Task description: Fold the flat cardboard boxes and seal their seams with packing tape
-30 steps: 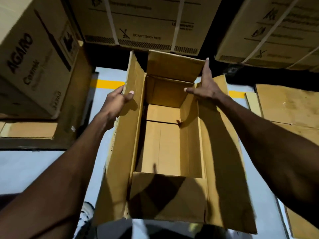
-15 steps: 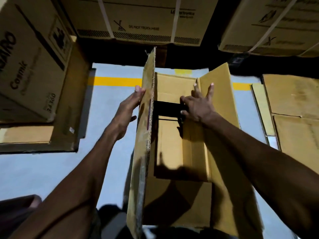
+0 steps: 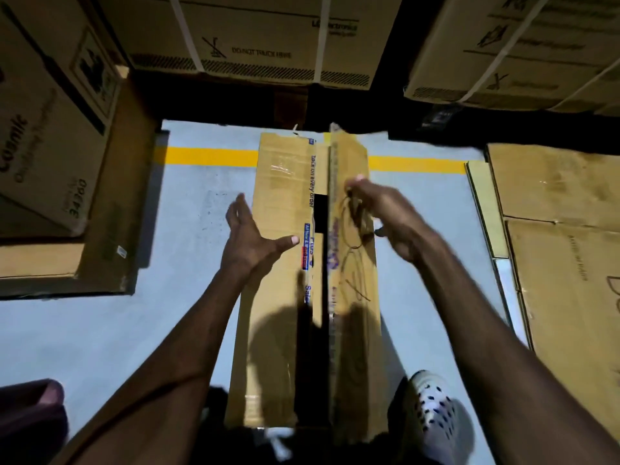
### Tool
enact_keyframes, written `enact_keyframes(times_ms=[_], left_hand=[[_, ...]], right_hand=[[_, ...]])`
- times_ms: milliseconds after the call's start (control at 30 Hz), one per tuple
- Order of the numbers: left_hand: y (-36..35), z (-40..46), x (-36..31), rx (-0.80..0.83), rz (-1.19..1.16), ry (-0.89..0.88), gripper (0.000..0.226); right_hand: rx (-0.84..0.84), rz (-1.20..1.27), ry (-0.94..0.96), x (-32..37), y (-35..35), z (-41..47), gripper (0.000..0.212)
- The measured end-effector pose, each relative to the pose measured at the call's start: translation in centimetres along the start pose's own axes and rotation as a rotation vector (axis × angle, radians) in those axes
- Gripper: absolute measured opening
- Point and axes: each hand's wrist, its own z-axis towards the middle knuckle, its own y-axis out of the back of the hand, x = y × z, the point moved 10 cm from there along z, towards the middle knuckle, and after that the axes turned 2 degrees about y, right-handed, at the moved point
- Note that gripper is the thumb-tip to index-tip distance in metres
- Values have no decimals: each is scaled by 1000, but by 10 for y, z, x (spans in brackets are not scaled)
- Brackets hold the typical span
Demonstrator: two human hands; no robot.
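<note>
A brown cardboard box [image 3: 278, 330] stands on the grey floor in front of me, its two long top flaps folded down with a dark gap left between them. Old printed tape runs along the left flap's inner edge. My left hand [image 3: 251, 239] lies with straight fingers against the left flap's outer side, thumb on top. My right hand [image 3: 379, 213] is blurred over the right flap [image 3: 352, 297], which sits slightly raised; its fingers look bent against the flap's surface. No tape roll is in view.
Large strapped cartons [image 3: 261, 35] are stacked at the back and on the left [image 3: 50, 129]. Flat cardboard sheets [image 3: 563, 246] lie on the floor to the right. A yellow floor line [image 3: 208, 156] runs behind the box. My shoe [image 3: 432, 411] is beside the box's near right corner.
The box's long flaps have swung from upright and open to folded down over the top. Both hands moved nearer, from the box's far end onto the flaps.
</note>
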Motion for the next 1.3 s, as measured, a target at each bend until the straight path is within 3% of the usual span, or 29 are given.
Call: enact_keyframes(times_ms=[100, 200, 333, 467, 533, 633, 767, 900, 1000, 1167, 1300], left_hand=[[0, -11, 21, -40, 7, 85, 111], [-8, -16, 27, 42, -109, -2, 94], [-7, -39, 26, 244, -191, -34, 98], [-18, -93, 67, 498, -105, 168, 96], [-20, -112, 86, 544, -70, 234, 98], [-17, -131, 91, 513, -54, 273, 98], [-11, -163, 86, 431, -71, 253, 95], [-16, -203, 100, 384, -157, 314, 90], [-11, -223, 105, 289, -225, 351, 72], [36, -215, 71, 207, -174, 251, 62], [113, -214, 23, 81, -164, 140, 53]], right_hand=[[66, -334, 131, -33, -41, -4, 53], [-125, -613, 240, -50, -46, -10, 69], [-350, -464, 39, -81, -21, -28, 106], [-294, -203, 11, -111, -22, -41, 116], [-243, -50, 14, -130, -25, -53, 107], [-187, 102, 28, -152, -32, -81, 85], [-170, 158, 3, -166, -44, -126, 79], [-115, 165, -245, -202, -56, -172, 119], [-33, 216, -340, -210, -69, -193, 129], [-105, 197, -180, -147, -58, -197, 122], [-56, 137, 16, -51, -57, -204, 90]])
